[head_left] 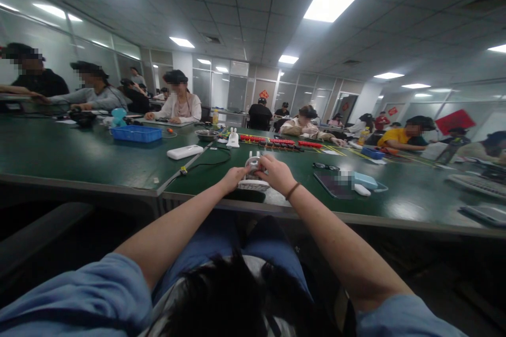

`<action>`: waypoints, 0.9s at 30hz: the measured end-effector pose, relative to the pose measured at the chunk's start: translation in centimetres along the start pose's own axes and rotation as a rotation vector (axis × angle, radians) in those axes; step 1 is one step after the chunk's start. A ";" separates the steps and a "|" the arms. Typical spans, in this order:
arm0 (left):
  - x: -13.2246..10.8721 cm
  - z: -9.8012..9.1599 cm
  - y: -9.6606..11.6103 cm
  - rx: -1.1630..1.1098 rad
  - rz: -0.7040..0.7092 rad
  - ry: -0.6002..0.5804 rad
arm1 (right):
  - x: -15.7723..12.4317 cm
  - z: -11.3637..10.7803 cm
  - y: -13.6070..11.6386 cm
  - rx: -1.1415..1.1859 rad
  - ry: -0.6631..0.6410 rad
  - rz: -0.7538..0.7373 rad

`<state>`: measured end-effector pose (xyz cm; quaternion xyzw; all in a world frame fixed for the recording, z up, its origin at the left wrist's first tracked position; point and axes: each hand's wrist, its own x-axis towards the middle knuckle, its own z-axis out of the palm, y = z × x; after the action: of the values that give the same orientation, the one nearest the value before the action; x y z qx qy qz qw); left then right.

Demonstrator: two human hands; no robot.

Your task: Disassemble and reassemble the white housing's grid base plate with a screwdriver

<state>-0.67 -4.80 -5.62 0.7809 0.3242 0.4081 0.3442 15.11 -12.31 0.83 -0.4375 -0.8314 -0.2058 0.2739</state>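
Both my hands meet on a small white device [253, 175] standing on the green table [79, 155] near its front edge. My left hand [233, 176] pinches its left side with closed fingers. My right hand [276, 172], a brown band on its wrist, curls over the top and right side. The device's details are too small to make out.
A white power bank [184, 152] with a black cable, a blue tray [136, 133], rows of red parts [281, 142], a metal bowl [206, 135], glasses [326, 167] and a tablet [336, 183] lie on the table. Several people sit around it.
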 end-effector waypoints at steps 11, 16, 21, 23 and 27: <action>0.8 -1.1 1.1 0.111 -0.074 -0.193 | -0.1 0.7 -0.2 0.019 -0.068 -0.003; 1.9 -1.7 2.1 0.096 -0.249 -0.241 | 0.7 0.4 0.8 0.146 -0.079 0.097; 2.7 -1.2 2.0 -0.053 -0.473 -0.310 | 1.9 1.2 3.1 0.310 -0.220 0.215; 3.0 -0.7 1.8 -0.143 -0.526 -0.308 | 2.2 1.9 3.9 0.377 -0.267 0.265; 3.6 0.1 1.5 -0.313 -0.597 -0.260 | 2.6 3.5 5.2 0.504 -0.324 0.391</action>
<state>1.37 -2.80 -3.00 0.6348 0.4252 0.2315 0.6022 17.38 -5.93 0.35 -0.5340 -0.7892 0.1342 0.2719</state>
